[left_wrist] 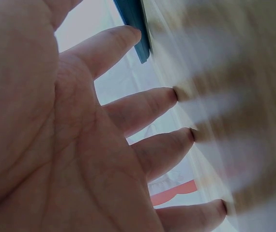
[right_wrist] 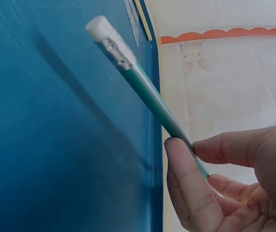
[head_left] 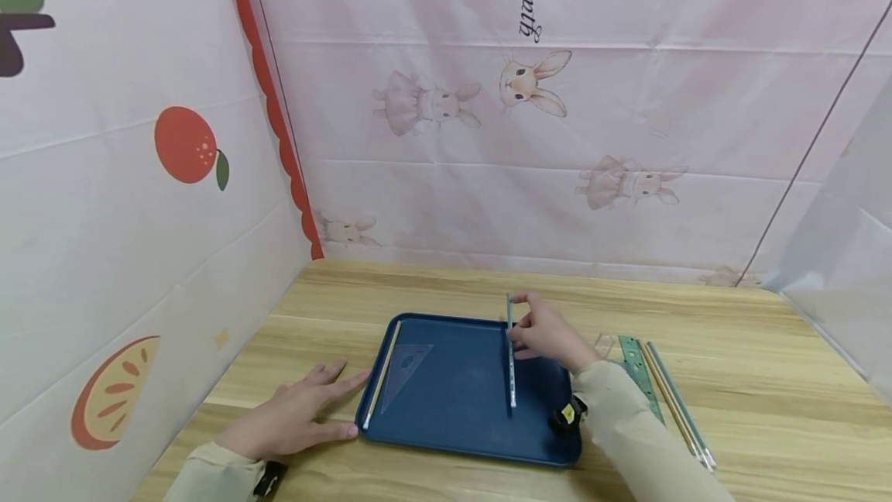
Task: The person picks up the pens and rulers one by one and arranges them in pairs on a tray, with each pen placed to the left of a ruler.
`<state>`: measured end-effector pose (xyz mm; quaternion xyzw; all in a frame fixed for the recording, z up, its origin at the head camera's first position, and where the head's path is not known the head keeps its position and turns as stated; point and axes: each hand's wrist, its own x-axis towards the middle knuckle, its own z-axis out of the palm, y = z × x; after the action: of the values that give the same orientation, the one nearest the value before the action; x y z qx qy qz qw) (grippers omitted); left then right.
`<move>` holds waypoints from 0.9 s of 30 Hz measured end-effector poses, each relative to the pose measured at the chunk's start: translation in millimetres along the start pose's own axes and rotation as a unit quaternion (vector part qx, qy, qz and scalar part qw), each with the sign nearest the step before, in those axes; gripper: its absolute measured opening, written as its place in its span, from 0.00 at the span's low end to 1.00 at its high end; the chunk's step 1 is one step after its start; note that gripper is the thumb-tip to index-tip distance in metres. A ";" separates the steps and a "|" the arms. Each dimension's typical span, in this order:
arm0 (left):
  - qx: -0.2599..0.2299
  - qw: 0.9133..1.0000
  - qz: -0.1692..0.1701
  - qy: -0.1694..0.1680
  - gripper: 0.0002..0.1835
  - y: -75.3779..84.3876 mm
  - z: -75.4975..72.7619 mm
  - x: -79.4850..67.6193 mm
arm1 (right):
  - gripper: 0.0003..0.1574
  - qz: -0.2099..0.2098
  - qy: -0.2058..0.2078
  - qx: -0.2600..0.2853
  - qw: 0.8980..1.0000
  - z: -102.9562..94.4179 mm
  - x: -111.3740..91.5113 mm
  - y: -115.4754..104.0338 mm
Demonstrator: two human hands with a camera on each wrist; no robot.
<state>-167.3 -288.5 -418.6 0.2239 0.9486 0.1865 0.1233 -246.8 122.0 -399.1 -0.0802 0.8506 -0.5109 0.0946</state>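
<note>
My right hand point(head_left: 548, 331) pinches a green pencil point(right_wrist: 152, 99) with a white eraser end, held above the right part of a blue tray point(head_left: 453, 393). In the right wrist view the pencil casts a shadow on the tray floor, its eraser end pointing away from the fingers. Spread out beside the tray's left edge, my left hand point(head_left: 296, 413) has its fingertips on the table and its thumb at the tray's near left corner. Inside the tray, a yellow pencil point(head_left: 383, 374) lies along the left wall, with a clear set square point(head_left: 406, 370) right of it.
Right of the tray, a green ruler point(head_left: 641, 374) lies on the wooden table point(head_left: 780, 378) alongside several pencils point(head_left: 672, 401). A small clear plastic piece point(head_left: 604, 345) sits near the ruler's top. Printed cloth walls point(head_left: 488, 200) enclose the table at the back and sides.
</note>
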 end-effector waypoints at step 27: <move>0.004 1.000 -0.023 -0.013 0.47 3.3 -2.3 0.2 | 0.41 0.016 -0.051 -0.005 0.999 44.1 5.6 -11.2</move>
<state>-167.0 -286.4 -415.2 0.2051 0.9525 0.1774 0.1388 -241.0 77.7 -409.8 -0.0928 0.8484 -0.5005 0.1454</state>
